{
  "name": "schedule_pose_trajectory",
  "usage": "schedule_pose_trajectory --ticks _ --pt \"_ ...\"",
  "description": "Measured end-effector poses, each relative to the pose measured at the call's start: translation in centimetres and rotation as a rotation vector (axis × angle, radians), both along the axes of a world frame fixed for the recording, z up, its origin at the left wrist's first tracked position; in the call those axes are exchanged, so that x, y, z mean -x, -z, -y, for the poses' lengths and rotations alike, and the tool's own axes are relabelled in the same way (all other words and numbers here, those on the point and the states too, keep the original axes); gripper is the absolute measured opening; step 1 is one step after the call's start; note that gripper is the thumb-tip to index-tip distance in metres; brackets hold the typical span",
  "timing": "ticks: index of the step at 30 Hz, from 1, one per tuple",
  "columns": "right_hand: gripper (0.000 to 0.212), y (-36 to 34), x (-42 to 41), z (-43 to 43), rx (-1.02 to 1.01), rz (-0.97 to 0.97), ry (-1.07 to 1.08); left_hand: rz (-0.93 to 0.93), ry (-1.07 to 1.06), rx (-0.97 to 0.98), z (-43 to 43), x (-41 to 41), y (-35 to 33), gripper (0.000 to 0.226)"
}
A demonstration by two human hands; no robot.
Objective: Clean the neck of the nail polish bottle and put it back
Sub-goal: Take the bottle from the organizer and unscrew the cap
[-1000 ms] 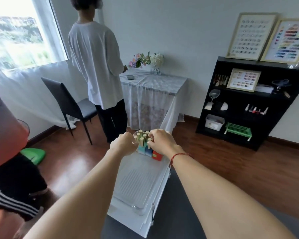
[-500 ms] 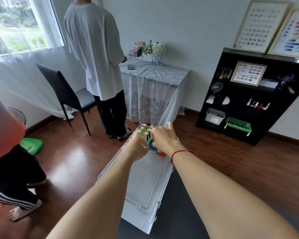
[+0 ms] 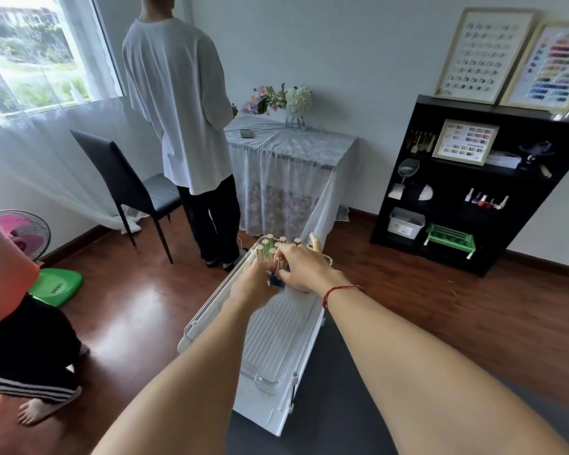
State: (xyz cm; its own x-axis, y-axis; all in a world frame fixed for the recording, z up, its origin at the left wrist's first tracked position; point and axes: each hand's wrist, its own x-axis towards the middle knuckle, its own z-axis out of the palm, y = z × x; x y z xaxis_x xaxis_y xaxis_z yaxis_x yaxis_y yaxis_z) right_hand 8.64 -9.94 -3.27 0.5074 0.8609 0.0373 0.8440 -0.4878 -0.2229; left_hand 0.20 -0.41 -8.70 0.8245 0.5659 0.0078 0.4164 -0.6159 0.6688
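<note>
Several nail polish bottles with gold caps (image 3: 270, 247) stand at the far end of a clear tray (image 3: 211, 307) on a white cart top (image 3: 270, 418). One nail polish bottle (image 3: 279, 265), with a gold cap and a dark blue body, sits just in front of that group between my hands. My left hand (image 3: 252, 285) curls around its lower part from the left. My right hand (image 3: 306, 267) closes on the cap from the right, with one finger raised. The bottle's neck is hidden by my fingers.
A person in a white shirt (image 3: 178, 119) stands beyond the cart beside a black chair (image 3: 128, 182) and a lace-covered table (image 3: 293, 159). A black shelf (image 3: 473, 224) stands at the right. Another person (image 3: 20, 339), a fan (image 3: 20, 233) and a green pad (image 3: 58, 287) are at the left.
My view has shifted, so the cart sits lower and nearer the centre. My hands have closed in on one dark blue bottle at the front of the group.
</note>
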Motion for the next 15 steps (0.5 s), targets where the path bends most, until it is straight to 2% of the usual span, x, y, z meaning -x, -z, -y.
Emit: schedule_pose_trajectory --ticks 4,8,15 --pt "0.04 -1.7 -0.1 0.8 -0.048 -0.203 0.041 0.049 0.068 -0.03 -0.2 0.7 -2.2 0.011" --pt "0.048 -4.6 -0.7 2.0 -0.153 -0.362 0.086 0.114 0.022 0.018 -0.3 0.5 -6.6 0.012" --pt "0.025 -8.1 -2.5 7.9 -0.438 -0.453 0.208 0.193 0.1 0.27 4.8 -3.0 -14.0 0.012"
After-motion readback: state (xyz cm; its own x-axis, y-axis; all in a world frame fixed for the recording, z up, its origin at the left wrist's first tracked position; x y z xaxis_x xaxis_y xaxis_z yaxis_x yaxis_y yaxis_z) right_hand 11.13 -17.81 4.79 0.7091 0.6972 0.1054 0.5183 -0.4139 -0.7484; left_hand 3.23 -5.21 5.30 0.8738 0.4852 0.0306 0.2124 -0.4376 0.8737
